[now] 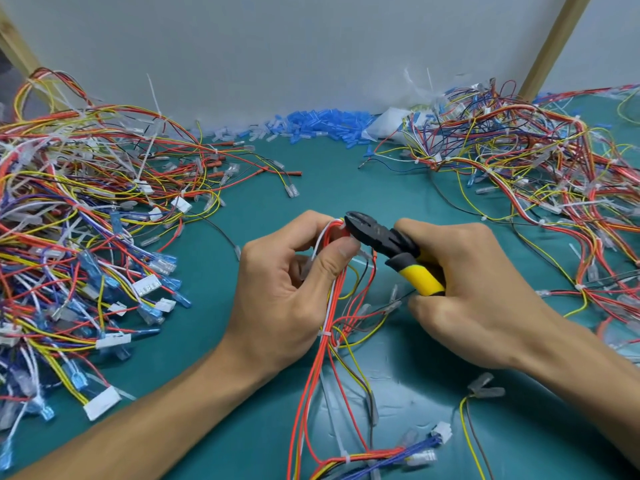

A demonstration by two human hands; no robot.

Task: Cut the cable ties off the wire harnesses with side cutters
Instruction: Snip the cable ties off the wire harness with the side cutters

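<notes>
Below the side cutters (388, 247), the wire harness (332, 341) trails lengthwise toward the viewer. Left of the side cutters, the left hand (287, 282) clenches the harness top, thumb pressed on the wires. The right hand (467, 289) grasps the yellow handles; the cutters point up-left, dark nose at a white cable tie (343, 230). Beyond the cutters, 2 harness heaps (86, 220) flank the teal surface (346, 174), blue sleeves (318, 124) farthest.

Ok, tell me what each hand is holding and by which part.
The left hand pinches the wire harness near its looped top, just under the cutter tip. The right hand grips the side cutters by the yellow handles.
</notes>
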